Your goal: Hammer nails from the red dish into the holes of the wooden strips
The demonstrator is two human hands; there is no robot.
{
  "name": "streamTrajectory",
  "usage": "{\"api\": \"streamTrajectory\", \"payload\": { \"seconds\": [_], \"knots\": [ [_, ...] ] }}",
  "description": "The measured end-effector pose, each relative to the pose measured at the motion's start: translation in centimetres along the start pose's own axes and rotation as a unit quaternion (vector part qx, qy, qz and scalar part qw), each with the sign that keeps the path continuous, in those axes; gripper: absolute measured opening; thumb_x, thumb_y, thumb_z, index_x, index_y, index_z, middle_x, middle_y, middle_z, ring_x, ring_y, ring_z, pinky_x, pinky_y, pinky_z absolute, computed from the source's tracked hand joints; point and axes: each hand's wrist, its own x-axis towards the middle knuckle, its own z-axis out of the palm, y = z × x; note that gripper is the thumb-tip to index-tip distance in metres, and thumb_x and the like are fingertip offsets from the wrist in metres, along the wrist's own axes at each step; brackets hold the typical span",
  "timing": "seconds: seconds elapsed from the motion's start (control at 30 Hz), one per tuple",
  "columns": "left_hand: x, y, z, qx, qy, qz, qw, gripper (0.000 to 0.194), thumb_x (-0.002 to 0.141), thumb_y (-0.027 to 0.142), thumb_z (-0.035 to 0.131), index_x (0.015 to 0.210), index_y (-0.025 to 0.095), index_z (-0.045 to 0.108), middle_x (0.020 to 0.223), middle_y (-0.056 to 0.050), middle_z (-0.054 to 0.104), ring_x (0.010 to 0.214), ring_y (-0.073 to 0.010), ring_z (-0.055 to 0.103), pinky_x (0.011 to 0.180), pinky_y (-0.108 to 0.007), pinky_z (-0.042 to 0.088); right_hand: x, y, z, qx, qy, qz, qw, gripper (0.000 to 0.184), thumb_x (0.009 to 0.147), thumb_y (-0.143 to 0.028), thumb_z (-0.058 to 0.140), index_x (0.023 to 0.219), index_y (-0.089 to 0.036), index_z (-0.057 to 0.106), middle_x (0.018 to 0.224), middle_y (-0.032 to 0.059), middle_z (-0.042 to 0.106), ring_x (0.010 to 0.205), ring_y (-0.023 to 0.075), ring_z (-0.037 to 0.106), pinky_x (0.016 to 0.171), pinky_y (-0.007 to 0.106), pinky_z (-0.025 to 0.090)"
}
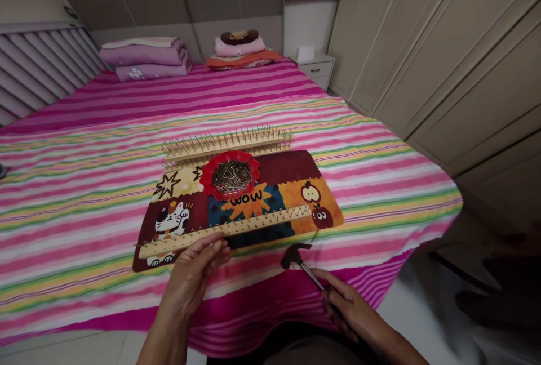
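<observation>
A long wooden strip [236,226] with a row of holes or small nails lies across a colourful cartoon mat [291,170] on the bed. My left hand [194,275] rests at the strip's near edge, fingers curled and pinched together at it. My right hand [350,311] is closed round the handle of a small hammer [298,258], whose dark head hangs just off the mat's front edge. A red dish [230,176] full of thin nails sits in the middle of the mat. Behind it lie wooden strips [228,144] with several upright nails.
The bed [84,185] has a pink striped sheet, with folded blankets [146,56] and pillows [240,49] at the headboard. A wardrobe [443,55] stands along the right, and a white nightstand [316,67] is at the back. The floor shows at bottom right.
</observation>
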Motion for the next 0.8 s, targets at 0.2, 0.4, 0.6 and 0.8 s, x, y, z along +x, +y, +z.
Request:
{"api": "streamTrajectory", "payload": {
  "seconds": [0.2,0.4,0.6,0.8],
  "knots": [
    [0.5,-1.0,0.8,0.099,0.025,0.063,0.993,0.040,0.044,0.030,0.085,0.078,0.012,0.072,0.077,-0.002,0.070,0.055,-0.0051,0.057,0.054,-0.015,0.049,-0.2,-0.3,0.2,0.007,0.009,0.006,1.000,0.056,0.080,-0.040,0.044,0.133,-0.021,0.042,0.052,-0.0108,0.044,0.028,0.0029,0.028,0.027,0.013,0.016],
    [1.7,-2.4,2.4,0.093,0.060,0.130,0.985,0.036,0.047,0.035,0.081,0.073,0.015,0.065,0.066,0.002,0.066,0.062,-0.0105,0.062,0.059,-0.021,0.053,-0.2,-0.2,0.2,0.010,0.009,0.001,1.000,0.056,0.080,-0.042,0.045,0.132,-0.021,0.043,0.054,-0.0103,0.046,0.028,0.0030,0.029,0.027,0.014,0.017],
    [2.3,-3.3,3.2,0.195,0.087,0.172,0.962,0.027,0.061,0.039,0.070,0.076,0.017,0.067,0.071,0.000,0.068,0.067,-0.0127,0.062,0.063,-0.024,0.053,-0.2,-0.2,0.0,0.000,0.011,0.020,1.000,0.057,0.079,-0.039,0.043,0.133,-0.021,0.041,0.054,-0.0099,0.047,0.029,0.0030,0.030,0.026,0.012,0.018],
    [2.7,-3.6,3.6,0.240,0.100,0.169,0.951,0.027,0.061,0.040,0.067,0.077,0.018,0.068,0.076,-0.001,0.068,0.065,-0.0129,0.060,0.063,-0.026,0.052,-0.1,-0.2,-0.1,-0.004,0.011,0.010,1.000,0.058,0.079,-0.043,0.045,0.133,-0.022,0.042,0.055,-0.0094,0.048,0.027,0.0030,0.030,0.026,0.013,0.018]
  ]
}}
